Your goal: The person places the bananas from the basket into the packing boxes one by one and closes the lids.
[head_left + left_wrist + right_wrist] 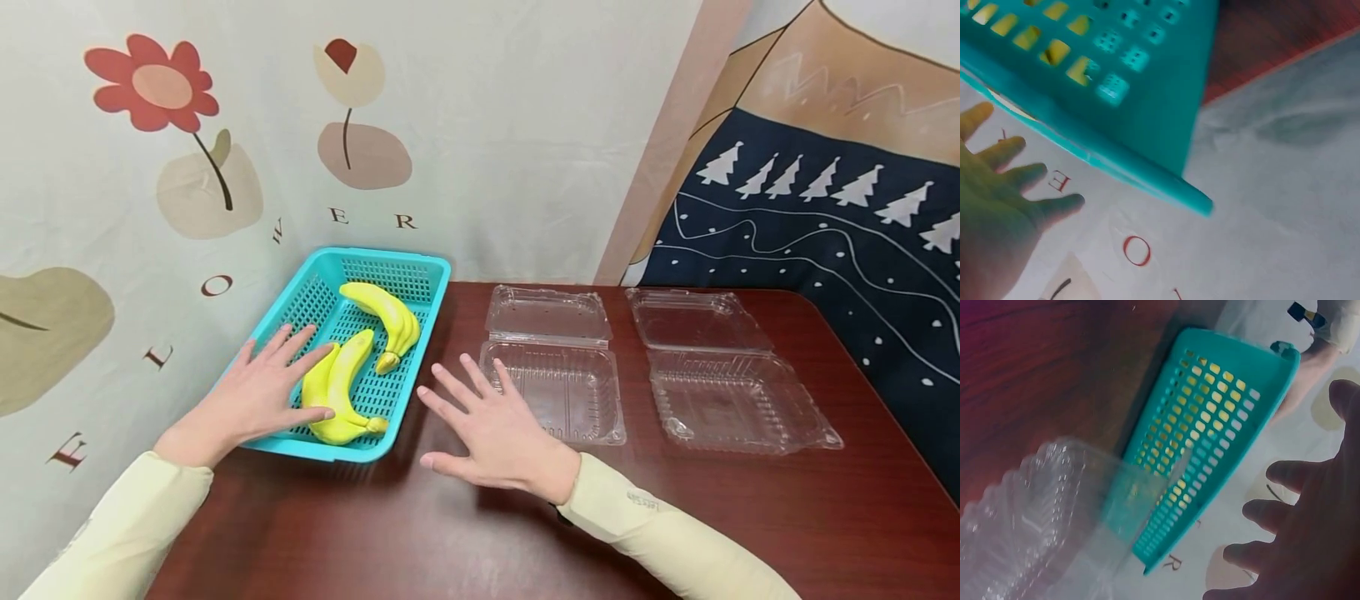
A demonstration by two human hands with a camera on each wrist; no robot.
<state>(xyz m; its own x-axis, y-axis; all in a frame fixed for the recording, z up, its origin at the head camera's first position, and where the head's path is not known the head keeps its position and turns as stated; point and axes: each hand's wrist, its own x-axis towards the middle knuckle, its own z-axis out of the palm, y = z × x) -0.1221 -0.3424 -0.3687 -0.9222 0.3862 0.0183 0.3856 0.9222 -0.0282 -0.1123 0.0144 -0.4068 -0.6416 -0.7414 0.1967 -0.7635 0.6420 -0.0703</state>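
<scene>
Two yellow banana bunches lie in a turquoise plastic basket (437,333): one bunch (390,321) toward the back right, the other bunch (341,392) nearer the front. Over the basket's left side my left hand (251,396) spreads its fingers, holding nothing; the head view does not settle whether it touches the near bunch. My right hand (498,429), fingers also spread, hovers between the basket and a clear clamshell box (558,392), covering that box's near left part. Through the slots of the basket wall (1210,419), yellow shows in the right wrist view.
A second clear clamshell box (735,400) sits at the right, its lid folded back like the first one's. Both rest on a dark red-brown table (420,533). Behind stands a cloth-covered wall (510,167) with printed flowers; a dark blue tree-patterned cloth (810,225) hangs at right.
</scene>
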